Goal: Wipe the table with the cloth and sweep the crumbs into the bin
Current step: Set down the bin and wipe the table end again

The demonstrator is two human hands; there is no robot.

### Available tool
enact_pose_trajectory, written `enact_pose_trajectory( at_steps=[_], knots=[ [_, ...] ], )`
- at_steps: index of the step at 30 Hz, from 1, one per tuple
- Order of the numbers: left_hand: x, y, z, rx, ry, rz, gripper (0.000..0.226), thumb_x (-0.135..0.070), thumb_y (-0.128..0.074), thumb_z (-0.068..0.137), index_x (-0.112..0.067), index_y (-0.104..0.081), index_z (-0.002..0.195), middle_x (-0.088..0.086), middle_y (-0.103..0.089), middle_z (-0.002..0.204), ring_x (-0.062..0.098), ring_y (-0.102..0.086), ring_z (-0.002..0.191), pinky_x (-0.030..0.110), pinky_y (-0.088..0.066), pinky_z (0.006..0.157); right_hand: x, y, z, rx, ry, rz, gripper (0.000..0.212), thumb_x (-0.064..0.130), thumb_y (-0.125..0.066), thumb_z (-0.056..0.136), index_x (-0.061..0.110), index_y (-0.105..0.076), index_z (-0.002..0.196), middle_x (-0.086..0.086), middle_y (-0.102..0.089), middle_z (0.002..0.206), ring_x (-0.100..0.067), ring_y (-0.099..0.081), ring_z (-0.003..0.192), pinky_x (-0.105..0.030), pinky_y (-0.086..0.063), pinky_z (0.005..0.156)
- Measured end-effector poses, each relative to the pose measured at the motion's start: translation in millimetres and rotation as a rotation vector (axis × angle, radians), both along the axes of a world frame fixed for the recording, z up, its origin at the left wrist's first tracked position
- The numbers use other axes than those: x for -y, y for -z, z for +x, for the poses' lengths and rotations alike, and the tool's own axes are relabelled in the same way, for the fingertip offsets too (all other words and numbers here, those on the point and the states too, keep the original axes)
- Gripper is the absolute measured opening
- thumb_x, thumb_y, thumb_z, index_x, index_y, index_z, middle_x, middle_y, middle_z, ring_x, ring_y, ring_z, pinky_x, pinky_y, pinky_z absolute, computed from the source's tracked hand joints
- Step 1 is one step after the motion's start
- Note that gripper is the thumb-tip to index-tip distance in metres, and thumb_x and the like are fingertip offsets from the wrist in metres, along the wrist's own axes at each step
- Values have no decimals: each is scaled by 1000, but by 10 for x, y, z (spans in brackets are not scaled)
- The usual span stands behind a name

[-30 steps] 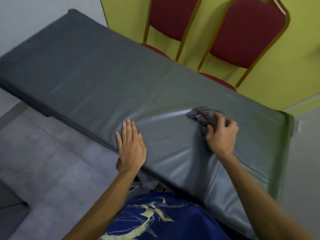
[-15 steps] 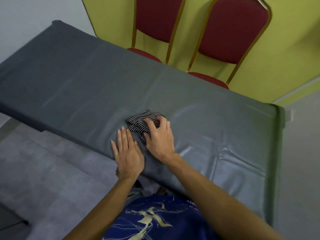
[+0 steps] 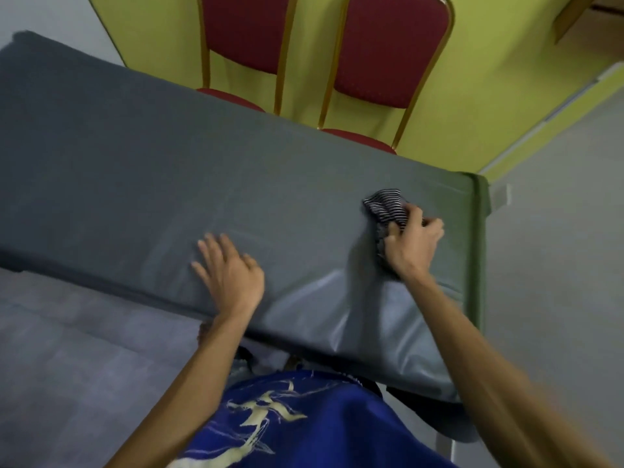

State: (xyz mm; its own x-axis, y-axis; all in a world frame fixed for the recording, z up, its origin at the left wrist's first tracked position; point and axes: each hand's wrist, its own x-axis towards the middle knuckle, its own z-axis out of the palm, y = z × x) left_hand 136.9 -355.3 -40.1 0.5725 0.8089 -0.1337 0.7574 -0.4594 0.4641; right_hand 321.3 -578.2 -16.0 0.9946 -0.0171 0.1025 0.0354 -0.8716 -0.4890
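The striped cloth (image 3: pixel 385 206) is clutched in the right hand (image 3: pixel 410 244) at three o'clock on the grey table (image 3: pixel 135 163), while the left hand (image 3: pixel 231 275) is laid flat, fingers straight, at six o'clock.

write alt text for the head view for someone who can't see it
A person's right hand grips a bunched striped cloth on a grey-covered table near its right end, while the left hand rests flat near the front edge. Two red chairs stand behind it against a yellow-green wall.
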Motion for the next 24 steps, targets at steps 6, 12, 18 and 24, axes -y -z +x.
enact_pose_trajectory(
  at_steps=[6,12,18,24],
  knots=[
    [805,137,261,-33,530,42,70,-35,-7,92,-5,-15,154,11,-3,165,24,4,152,50,3,122,-451,70,-1178,1,-331,-30,54,23,-57,85,25,-45,137,-18,-44,129,-37,-46,111,-46,-47,94],
    [761,286,183,-40,557,207,60,-32,-22,99,-6,-26,153,12,-16,163,25,-9,152,50,-9,122,608,146,-1020,48,-256,-170,53,24,-61,90,23,-45,140,-21,-42,136,-40,-44,116,-47,-46,96],
    [735,243,209,-46,566,144,58,-28,-29,99,-4,-27,152,13,-12,163,27,-4,152,52,-3,122,1328,31,-707,-8,142,-153,50,19,-62,89,18,-47,136,-24,-45,126,-41,-45,114,-44,-44,94],
    [1047,59,76,99,566,96,56,-24,-32,96,-3,-38,147,15,-18,162,26,-5,152,46,4,121,551,-71,-1341,16,-2,88,50,26,-64,87,26,-49,135,-12,-44,121,-29,-46,109,-37,-44,94]
  ],
)
